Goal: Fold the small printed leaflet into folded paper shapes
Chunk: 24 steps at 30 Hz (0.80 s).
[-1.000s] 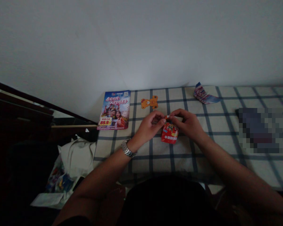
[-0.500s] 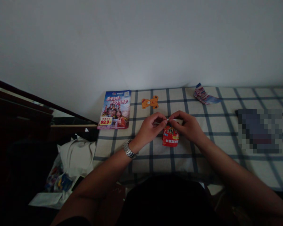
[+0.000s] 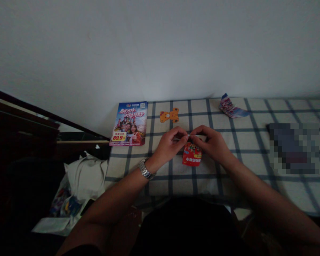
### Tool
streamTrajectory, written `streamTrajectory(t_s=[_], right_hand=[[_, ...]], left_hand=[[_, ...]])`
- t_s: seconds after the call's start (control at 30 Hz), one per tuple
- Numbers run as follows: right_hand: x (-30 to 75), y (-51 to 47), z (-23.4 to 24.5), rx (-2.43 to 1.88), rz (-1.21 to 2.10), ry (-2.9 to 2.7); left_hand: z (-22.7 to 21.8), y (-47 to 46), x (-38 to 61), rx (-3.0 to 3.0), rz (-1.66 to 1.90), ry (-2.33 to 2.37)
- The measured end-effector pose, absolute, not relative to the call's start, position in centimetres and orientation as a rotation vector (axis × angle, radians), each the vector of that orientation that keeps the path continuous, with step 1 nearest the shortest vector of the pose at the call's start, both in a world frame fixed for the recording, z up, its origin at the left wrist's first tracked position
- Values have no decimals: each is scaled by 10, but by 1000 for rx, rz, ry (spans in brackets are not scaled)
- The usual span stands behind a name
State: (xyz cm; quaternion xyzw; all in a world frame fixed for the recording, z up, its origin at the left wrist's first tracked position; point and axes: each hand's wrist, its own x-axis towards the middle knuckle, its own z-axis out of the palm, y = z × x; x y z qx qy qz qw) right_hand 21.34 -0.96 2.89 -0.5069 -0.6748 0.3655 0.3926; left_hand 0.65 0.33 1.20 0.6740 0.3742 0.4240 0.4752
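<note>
Fig. Head view, person seated at the near edge of a table [image 3: 256, 167] w/ checked cloth.

(a) Hands. L hand [image 3: 170, 144] and R hand [image 3: 212, 142] are both closed in a thumb-and-forefinger pinch on the white top edge of a red packet [image 3: 192, 156]. The fingertips meet just above it and the other fingers are curled. A wristwatch [image 3: 145, 169] sits on the L wrist.

(b) Change vs. 1 s ago. The two pinches have drawn together: a strip of top edge showed between them then, almost none now. The packet has kept its spot, mid-table and nearer the near edge, its lower part against the cloth. Judged from this, the work stays confined to the top edge, small finger moves only, and the packet isn't being carried anywhere.

(c) Writing. A flyer [image 3: 129, 123] at the far-L corner shows "89.9" in a yellow box, a QR code top R and large headline characters too small to read. The packet's white print is illegible.

(d) Other. A bear cut-out [image 3: 169, 116] lies beside the flyer, a folded leaflet [image 3: 230, 107] at the far edge, and a pixelated patch [image 3: 293, 147] toward the R edge.
</note>
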Motion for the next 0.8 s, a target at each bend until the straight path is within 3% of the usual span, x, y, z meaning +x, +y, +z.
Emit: streamTrajectory(t_s=[0.8], right_hand=[[222,-4,22,-1240,1250,-1340]], left_hand=[[14,9,0,1684,1212,1071]])
